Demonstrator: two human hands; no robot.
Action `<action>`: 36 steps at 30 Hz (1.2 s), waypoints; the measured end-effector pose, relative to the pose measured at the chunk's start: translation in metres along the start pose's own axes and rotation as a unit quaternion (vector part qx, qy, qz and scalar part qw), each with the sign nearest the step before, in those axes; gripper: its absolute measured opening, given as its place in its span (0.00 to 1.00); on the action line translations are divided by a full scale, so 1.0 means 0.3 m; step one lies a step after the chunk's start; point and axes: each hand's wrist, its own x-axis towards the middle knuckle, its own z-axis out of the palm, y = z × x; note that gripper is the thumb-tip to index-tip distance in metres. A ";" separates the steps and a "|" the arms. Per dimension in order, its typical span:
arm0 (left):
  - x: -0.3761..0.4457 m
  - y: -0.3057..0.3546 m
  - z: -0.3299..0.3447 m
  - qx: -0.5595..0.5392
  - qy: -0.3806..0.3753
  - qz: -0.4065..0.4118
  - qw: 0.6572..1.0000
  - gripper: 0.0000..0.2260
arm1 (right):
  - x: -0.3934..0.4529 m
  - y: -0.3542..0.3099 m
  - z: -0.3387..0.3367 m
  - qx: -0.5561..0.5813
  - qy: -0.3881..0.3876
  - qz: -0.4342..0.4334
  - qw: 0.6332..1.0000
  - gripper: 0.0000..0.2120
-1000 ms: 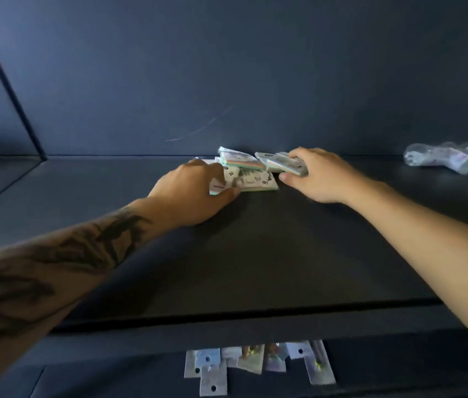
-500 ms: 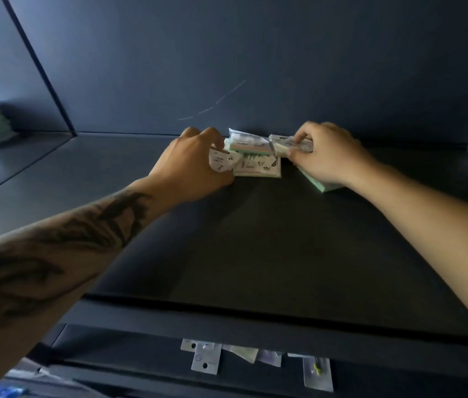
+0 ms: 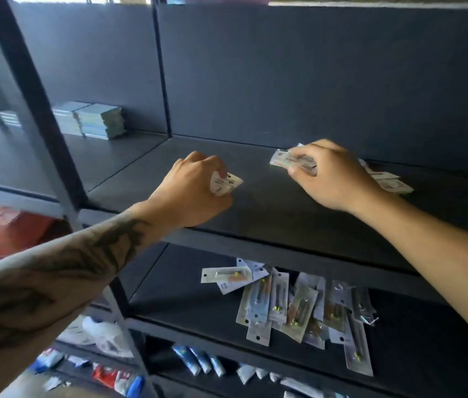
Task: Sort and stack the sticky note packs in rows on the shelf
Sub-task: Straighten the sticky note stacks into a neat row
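Both my hands are over the dark shelf (image 3: 255,214). My left hand (image 3: 189,191) grips a white sticky note pack (image 3: 225,183) just above the shelf, left of centre. My right hand (image 3: 330,175) pinches a small bundle of packs (image 3: 283,161) farther back and to the right. More loose packs (image 3: 387,180) lie on the shelf behind my right wrist. Two neat stacks of packs (image 3: 95,122) stand at the back of the neighbouring bay on the left.
A vertical divider (image 3: 162,81) separates the two bays, and a dark upright post (image 3: 34,90) stands at the front left. Several blister-packed pens (image 3: 293,308) lie scattered on the shelf below. Tubes and packets (image 3: 198,363) fill the lowest shelf.
My hands have drawn apart and back from the rear wall, each carrying packs away from the pile. The view has pulled back and swung left, showing the lower shelves and the left bay's stacks.
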 end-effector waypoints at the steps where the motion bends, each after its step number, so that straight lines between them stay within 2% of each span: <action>1: -0.055 -0.032 -0.037 0.000 0.002 -0.002 1.000 0.19 | -0.023 -0.069 0.015 0.001 -0.001 -0.008 1.000 0.17; 7: -0.381 -0.239 -0.249 0.015 0.000 -0.010 1.000 0.20 | -0.162 -0.482 0.107 0.015 -0.037 -0.072 0.997 0.18; 12: -0.629 -0.454 -0.421 0.038 0.013 -0.060 0.997 0.19 | -0.260 -0.828 0.199 0.030 -0.067 -0.134 0.988 0.20; 15: -0.751 -0.569 -0.506 0.050 0.028 -0.099 0.994 0.18 | -0.290 -0.995 0.264 0.044 -0.093 -0.167 0.981 0.18; 22: -0.976 -0.819 -0.657 0.055 0.071 -0.173 0.981 0.15 | -0.251 -1.361 0.400 0.083 -0.119 -0.229 0.963 0.19; 29: -1.092 -1.087 -0.781 0.054 0.094 -0.263 0.959 0.16 | -0.122 -1.668 0.551 0.129 -0.137 -0.280 0.941 0.18; 36: -1.023 -1.373 -0.864 0.053 0.117 -0.291 0.948 0.11 | 0.109 -1.976 0.756 0.166 -0.124 -0.309 0.928 0.19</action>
